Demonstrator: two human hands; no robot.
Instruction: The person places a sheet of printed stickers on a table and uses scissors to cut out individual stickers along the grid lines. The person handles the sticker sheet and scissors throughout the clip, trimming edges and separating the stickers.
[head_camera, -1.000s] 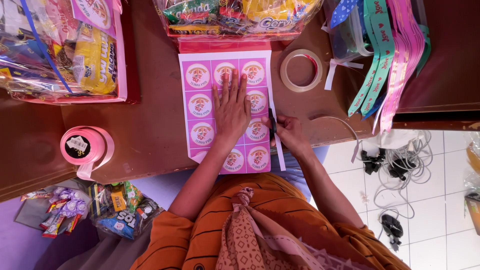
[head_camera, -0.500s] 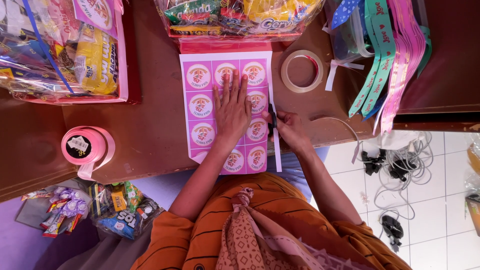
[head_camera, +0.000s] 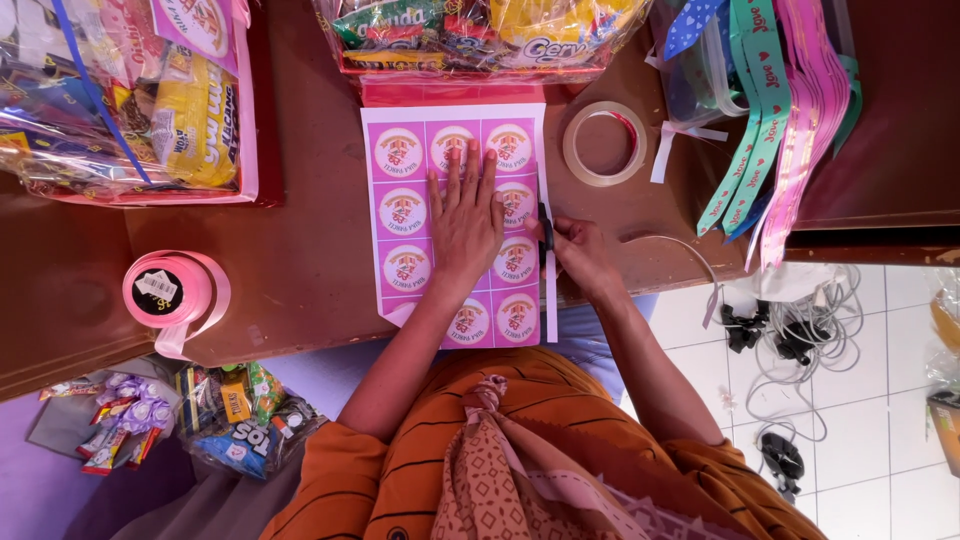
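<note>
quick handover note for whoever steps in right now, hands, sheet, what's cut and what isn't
Left hand: flat on the sticker sheet, pinning it to the table.
Right hand: grips a dark cutter at the sheet's right edge, about midway along it.
Nearby: tape roll, pink ribbon spool, ribbons.
Done: cut along the right edge appears under way.
Left: all stickers look joined in one sheet; none separated.

Dark tool (head_camera: 545, 228) mostly hand-hidden (head_camera: 580, 250).
</note>
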